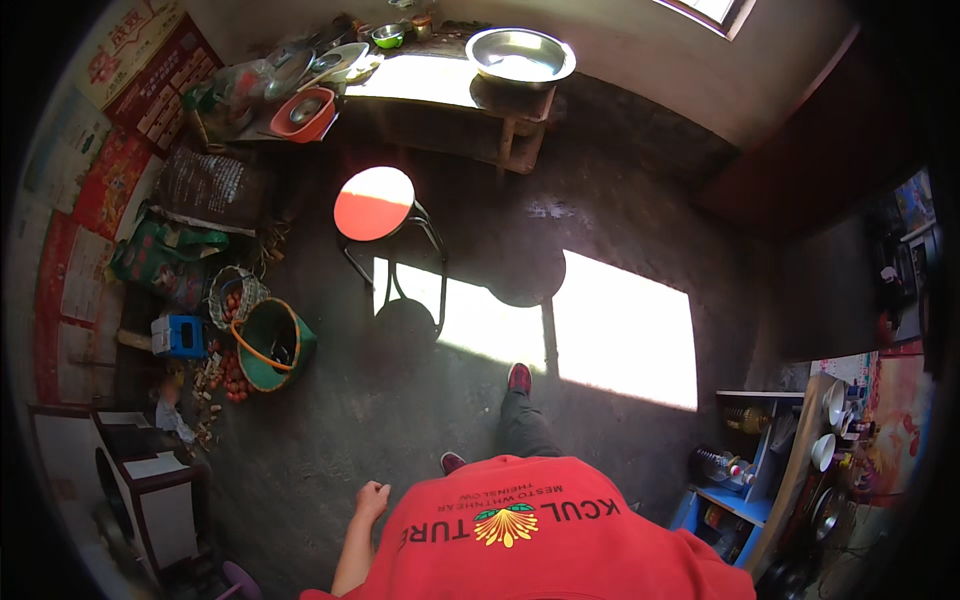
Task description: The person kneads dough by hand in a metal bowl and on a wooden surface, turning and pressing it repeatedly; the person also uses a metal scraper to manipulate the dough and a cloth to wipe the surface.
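My left hand [373, 499] hangs beside my red top at the lower middle, its fingers curled closed; no object shows in it. It is over the dark floor, apart from everything around it. My right hand is out of sight. Ahead stands a round stool [375, 204] with a red seat and dark metal legs. Beyond it, a wide metal basin [521, 56] rests on the right end of a low wooden table [425, 80].
A red plastic basin [303, 115] and dishes crowd the table's left end. Along the left wall are a green basket [275, 345], a wicker basket [237, 296], a blue box [179, 336] and loose red onion-like bulbs [236, 382]. A shelf unit [775, 470] with bowls stands at right.
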A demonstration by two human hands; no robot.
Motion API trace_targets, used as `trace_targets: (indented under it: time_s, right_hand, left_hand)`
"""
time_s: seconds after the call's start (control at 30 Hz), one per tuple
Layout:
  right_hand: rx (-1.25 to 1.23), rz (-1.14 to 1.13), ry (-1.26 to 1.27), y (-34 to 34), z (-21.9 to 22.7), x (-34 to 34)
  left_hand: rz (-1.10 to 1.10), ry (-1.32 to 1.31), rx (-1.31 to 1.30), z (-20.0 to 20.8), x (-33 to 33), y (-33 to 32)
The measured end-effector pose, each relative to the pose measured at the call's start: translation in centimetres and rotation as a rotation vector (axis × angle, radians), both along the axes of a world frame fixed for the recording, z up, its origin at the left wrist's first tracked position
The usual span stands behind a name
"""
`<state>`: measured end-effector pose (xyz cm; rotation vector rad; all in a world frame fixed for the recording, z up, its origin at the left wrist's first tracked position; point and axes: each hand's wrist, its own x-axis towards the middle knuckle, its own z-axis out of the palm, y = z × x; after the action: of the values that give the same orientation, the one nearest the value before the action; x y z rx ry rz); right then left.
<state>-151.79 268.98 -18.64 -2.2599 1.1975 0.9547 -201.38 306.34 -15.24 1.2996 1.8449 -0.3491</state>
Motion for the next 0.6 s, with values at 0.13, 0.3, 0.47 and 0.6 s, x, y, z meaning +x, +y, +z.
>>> trace_targets:
  time_s: [0.13, 0.3, 0.47, 0.6]
  right_hand:
    - [0.135, 0.162, 0.153, 8.9, -1.4, 4.3]
    - [0.365, 0.631, 0.018, 29.2, -0.4, 16.0]
    - [0.744, 1.025, -0.664, 55.5, 6.7, 26.0]
    - [0.772, 1.179, -0.712, 68.1, 12.0, 30.5]
  left_hand:
    - [0.315, 0.016, -0.111, 4.6, 8.0, 6.1]
    - [0.109, -0.119, -0.058, -6.7, 11.5, 11.8]
    - [0.034, -0.106, 0.039, -10.7, 15.2, 22.8]
    - [0.172, -0.112, -0.076, -4.7, 22.6, 34.5]
